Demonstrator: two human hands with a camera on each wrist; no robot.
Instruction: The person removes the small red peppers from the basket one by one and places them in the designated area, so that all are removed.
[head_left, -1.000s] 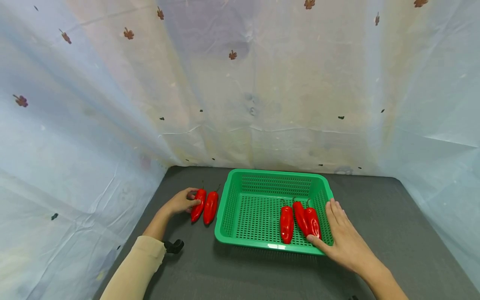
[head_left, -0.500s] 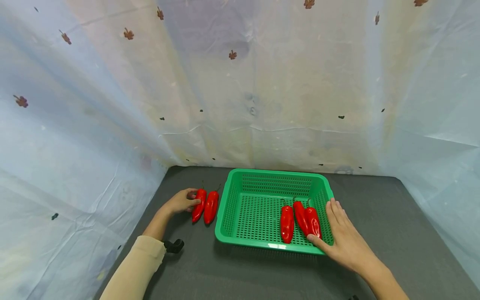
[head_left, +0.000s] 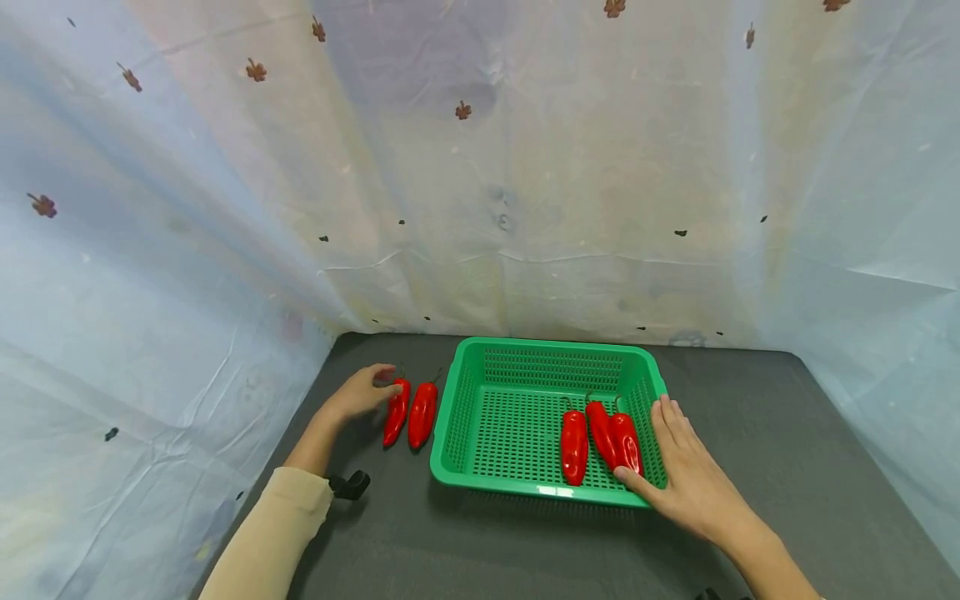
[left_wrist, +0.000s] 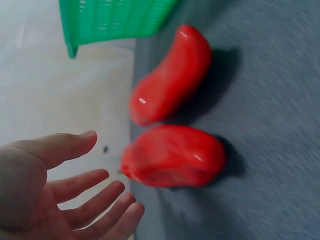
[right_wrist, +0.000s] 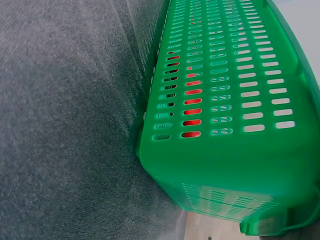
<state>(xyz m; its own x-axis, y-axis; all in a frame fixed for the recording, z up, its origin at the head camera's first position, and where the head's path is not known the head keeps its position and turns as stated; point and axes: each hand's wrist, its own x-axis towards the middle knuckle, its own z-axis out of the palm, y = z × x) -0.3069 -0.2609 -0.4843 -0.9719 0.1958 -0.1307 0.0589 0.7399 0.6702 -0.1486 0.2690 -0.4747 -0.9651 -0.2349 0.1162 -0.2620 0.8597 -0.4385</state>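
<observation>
Two red peppers lie side by side on the dark table, left of the green basket (head_left: 546, 492). My left hand (head_left: 360, 393) is raised just over the stem end of the outer pepper (head_left: 397, 414), its fingers spread and holding nothing. In the left wrist view that pepper (left_wrist: 175, 156) is apart from my fingers (left_wrist: 97, 202). The inner pepper (head_left: 422, 415) is nearer the basket. My right hand (head_left: 693, 479) rests on the basket's right rim with straight fingers, the thumb over the near corner. Three red peppers (head_left: 574, 447) lie in the basket's right half.
A pale plastic sheet (head_left: 510, 183) with leaf prints hangs behind the table and at both sides. The grey table top (head_left: 480, 550) runs in front of the basket. A black strap (head_left: 349, 485) is at my left cuff.
My left hand has let go of the outer pepper and lifted slightly up and back. That pepper stays on the table. My right hand and the basket have hardly moved.
</observation>
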